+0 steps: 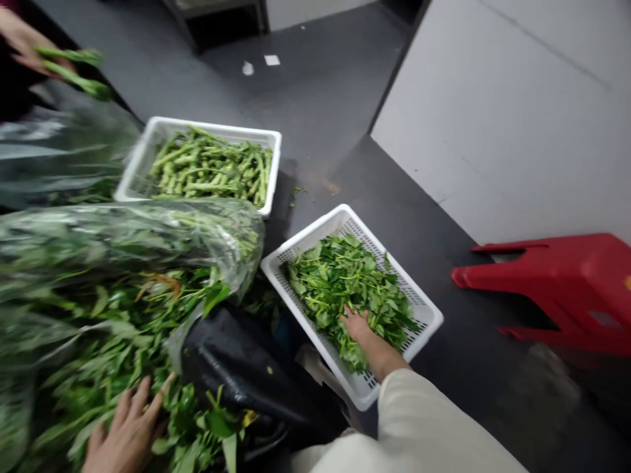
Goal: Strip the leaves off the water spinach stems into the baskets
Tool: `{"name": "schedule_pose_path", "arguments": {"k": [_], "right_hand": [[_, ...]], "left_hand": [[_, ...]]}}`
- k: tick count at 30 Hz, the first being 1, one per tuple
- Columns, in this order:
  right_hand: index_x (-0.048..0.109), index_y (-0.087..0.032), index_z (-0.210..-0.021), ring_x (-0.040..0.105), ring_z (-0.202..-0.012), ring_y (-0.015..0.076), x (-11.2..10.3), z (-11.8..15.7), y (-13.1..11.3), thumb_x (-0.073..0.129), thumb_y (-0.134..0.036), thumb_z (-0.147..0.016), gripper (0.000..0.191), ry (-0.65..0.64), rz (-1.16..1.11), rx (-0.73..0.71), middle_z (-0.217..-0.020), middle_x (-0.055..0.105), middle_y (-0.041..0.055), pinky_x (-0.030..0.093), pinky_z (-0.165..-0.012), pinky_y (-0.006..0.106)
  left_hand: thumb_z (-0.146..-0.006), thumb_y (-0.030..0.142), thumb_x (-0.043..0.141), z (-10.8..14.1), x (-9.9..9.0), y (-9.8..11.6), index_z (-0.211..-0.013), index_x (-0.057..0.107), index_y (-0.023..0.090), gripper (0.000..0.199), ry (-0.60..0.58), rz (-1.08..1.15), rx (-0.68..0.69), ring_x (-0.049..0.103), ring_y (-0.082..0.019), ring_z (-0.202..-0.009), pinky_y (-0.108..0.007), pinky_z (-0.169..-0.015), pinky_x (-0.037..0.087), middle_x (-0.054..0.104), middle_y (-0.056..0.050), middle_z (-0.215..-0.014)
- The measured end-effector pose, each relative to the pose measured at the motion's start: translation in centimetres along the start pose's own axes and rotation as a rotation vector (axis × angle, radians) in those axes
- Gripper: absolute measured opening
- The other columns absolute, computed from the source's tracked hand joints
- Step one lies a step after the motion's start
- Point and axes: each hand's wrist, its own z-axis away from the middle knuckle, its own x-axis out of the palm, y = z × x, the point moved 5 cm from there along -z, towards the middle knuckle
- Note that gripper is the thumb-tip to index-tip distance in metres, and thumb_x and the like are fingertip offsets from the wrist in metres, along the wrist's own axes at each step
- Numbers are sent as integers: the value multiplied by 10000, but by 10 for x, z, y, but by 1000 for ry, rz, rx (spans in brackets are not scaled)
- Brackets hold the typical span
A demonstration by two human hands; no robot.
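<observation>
At lower left, my left hand (pixel 125 427) rests with spread fingers on a heap of long leafy greens (pixel 106 361). My right hand (pixel 355 324) reaches into a white slotted basket (pixel 426 322), its fingers apart on the picked leafy greens (pixel 340 272) there. Whether any leaves lie under its palm is hidden. Black plastic (pixel 236 361) lies between the heap and the basket, with loose leaves on it. Just beyond the heap lies a bundle of greens in a clear plastic bag (pixel 217 230).
A second white basket (pixel 273 154) holds green stalks (pixel 211 167). At upper left, another person's hand (pixel 24 43) holds thick green stems (pixel 79 72). A red plastic stool (pixel 566 282) lies on its side at right, near a pale wall (pixel 522 118). White scraps (pixel 271 60) lie on the grey floor.
</observation>
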Motion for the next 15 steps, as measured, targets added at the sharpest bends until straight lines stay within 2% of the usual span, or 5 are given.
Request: {"name": "schedule_pose_path", "arguments": {"k": [4, 7, 9, 13, 15], "right_hand": [[670, -259, -1036, 528, -1154, 325, -31, 8, -26, 750, -199, -582, 465, -81, 73, -51, -1260, 560, 141, 438, -872, 475], [727, -227, -830, 653, -926, 277, -79, 22, -53, 689, -271, -677, 163, -56, 154, -149, -949, 695, 123, 488, -776, 370], [721, -211, -901, 648, -940, 281, -118, 40, -79, 580, -287, -784, 198, 35, 197, -188, -953, 694, 145, 478, -789, 369], [553, -238, -1226, 564, -1111, 218, -207, 93, -172, 423, -301, -892, 364, 457, -26, -504, -1222, 599, 93, 421, -917, 328], [464, -248, -1304, 526, -1161, 197, -236, 110, -236, 486, -328, -867, 445, 489, -106, -733, -1308, 536, 58, 406, -950, 302]], "left_hand": [[-806, 77, 362, -14, -17, 9, -1315, 484, 267, 557, -115, 4, -68, 307, -282, -1345, -549, -1042, 248, 403, -114, -1436], [-761, 100, 461, -19, -29, 4, -1311, 476, 271, 576, -125, 147, -52, 249, -307, -1366, -603, -1034, 223, 351, -127, -1463], [-719, 169, 553, -15, -33, -8, -1320, 462, 269, 616, -158, 226, -20, 243, -331, -1365, -617, -1028, 227, 315, -127, -1481], [-685, 395, 620, 1, -59, -47, -1289, 508, 267, 628, -124, 489, 78, 359, -303, -1315, -472, -1065, 283, 366, -94, -1461], [-735, 437, 552, 2, -87, -65, -1203, 587, 266, 499, 21, 587, 85, 435, -271, -1265, -383, -1058, 316, 477, -63, -1388]]}}
